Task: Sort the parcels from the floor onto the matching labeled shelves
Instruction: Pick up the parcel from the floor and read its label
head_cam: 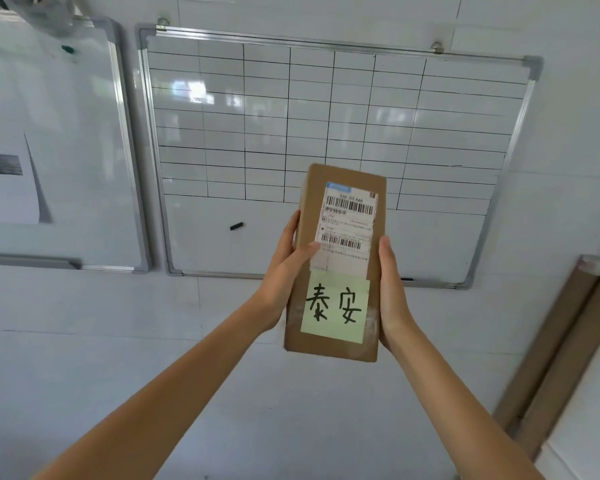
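A white tiled wall filled the view, with a gridded whiteboard at twelve o'clock. At centre stood the parcel, its long axis running twelve to six. The left hand clasped its nine o'clock edge and the right hand its three o'clock edge, equally near. No shelves showed.

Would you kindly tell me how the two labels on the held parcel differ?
The shipping label is white and printed with barcodes; the sticky note is pale yellow-green with two large handwritten characters. The shipping label sits higher, the sticky note below it. Both lie flat on the parcel face.
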Motion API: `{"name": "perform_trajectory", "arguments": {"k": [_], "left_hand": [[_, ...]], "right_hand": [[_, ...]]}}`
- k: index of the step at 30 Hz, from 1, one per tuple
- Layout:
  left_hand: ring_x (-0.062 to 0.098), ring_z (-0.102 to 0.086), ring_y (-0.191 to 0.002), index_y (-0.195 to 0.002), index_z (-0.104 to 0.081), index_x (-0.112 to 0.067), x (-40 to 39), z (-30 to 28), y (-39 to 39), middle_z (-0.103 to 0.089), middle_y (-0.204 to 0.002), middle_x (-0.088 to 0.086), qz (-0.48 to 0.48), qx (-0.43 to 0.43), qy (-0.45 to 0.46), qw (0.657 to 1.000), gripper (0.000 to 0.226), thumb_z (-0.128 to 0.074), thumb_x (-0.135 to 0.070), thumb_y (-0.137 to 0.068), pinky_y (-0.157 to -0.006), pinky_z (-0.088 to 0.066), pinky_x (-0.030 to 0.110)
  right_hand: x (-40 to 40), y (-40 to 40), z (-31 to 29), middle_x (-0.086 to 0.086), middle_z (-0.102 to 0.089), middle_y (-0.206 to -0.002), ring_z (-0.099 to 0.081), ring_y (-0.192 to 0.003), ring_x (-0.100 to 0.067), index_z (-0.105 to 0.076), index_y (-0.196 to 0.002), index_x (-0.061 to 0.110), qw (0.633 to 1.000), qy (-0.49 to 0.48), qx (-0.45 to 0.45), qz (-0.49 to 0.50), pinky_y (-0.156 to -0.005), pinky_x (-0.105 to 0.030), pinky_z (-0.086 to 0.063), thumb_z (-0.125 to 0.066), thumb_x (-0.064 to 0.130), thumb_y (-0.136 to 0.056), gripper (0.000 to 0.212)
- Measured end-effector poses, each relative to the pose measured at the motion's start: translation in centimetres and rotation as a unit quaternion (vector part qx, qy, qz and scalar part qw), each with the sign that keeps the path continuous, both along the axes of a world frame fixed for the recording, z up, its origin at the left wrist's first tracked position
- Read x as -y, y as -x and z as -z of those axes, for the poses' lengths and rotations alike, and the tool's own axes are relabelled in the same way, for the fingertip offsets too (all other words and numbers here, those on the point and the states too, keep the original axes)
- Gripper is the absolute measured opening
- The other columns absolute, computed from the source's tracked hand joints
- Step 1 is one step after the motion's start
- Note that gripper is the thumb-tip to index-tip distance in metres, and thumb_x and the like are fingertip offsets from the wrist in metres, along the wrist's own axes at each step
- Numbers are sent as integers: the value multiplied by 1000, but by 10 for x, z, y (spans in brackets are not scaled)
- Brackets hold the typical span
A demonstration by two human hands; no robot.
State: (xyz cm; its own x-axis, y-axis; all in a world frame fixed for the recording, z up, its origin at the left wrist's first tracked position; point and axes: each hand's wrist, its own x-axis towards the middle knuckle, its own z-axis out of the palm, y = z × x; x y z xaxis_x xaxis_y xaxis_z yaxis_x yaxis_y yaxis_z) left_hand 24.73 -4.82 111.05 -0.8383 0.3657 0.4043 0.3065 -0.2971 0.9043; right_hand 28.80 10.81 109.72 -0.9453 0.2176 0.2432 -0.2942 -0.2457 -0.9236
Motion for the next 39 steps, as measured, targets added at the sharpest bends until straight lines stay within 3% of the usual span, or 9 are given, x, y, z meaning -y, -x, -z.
{"name": "perform_trajectory", "arguments": {"k": [4,8,16,24,29,36,39], "left_hand": [[25,-50,-140,-160,-13,-40,-3,2,0,-43,-159,-3,23,3,7,1000,73,-50,-37,-97,-115,-40,54],[25,-50,-140,-160,-13,-39,5,18,0,-45,-157,-3,22,18,-1,1000,64,-45,-35,-104,-116,-39,56],[25,-49,-141,-159,-15,-41,33,28,-3,-45,-158,-3,-10,36,9,999,68,-48,-37,-100,-117,-37,55],[24,-50,-140,-159,-15,-42,88,49,-5,-47,-156,-4,-56,66,8,996,68,-46,-45,-98,-117,-37,55],[22,-53,-138,-158,-20,-42,116,58,-5,-50,-154,-3,-81,73,20,994,54,-22,-52,-105,-117,-38,54],[21,-49,-141,-160,-17,-36,116,65,-20,-47,-156,-1,-137,72,12,988,53,-22,-44,-108,-119,-35,51],[19,-53,-138,-159,-22,-33,113,70,-28,-50,-154,-1,-165,69,6,984,51,-21,-41,-109,-116,-41,47]], "right_hand": [[5,1,6,-7,-74,-128,-72,-117,-28,-62,-139,23,1000,19,-17,4,-94,-42,-61,-33,65,-101,63],[14,3,18,-8,-67,-139,-65,-127,-30,-53,-147,23,998,-5,-57,34,-108,-54,-50,-44,63,-98,64],[39,14,31,-4,-66,-139,-64,-128,-27,-51,-146,27,996,-35,-71,36,-109,-57,-49,-43,54,-101,53],[93,23,49,-3,-68,-137,-66,-127,-25,-50,-147,29,999,-28,-39,-9,-110,-56,-49,-45,55,-99,55],[123,27,59,0,-70,-135,-67,-125,-21,-52,-146,28,998,-42,-32,-34,-108,-50,-50,-49,65,-91,66],[122,29,70,-2,-70,-135,-67,-125,-22,-53,-145,24,996,-26,-28,-75,-108,-51,-50,-50,63,-91,67],[120,28,72,-1,-71,-132,-69,-122,-20,-53,-144,23,994,-37,-29,-96,-105,-47,-54,-49,63,-91,67]]}}
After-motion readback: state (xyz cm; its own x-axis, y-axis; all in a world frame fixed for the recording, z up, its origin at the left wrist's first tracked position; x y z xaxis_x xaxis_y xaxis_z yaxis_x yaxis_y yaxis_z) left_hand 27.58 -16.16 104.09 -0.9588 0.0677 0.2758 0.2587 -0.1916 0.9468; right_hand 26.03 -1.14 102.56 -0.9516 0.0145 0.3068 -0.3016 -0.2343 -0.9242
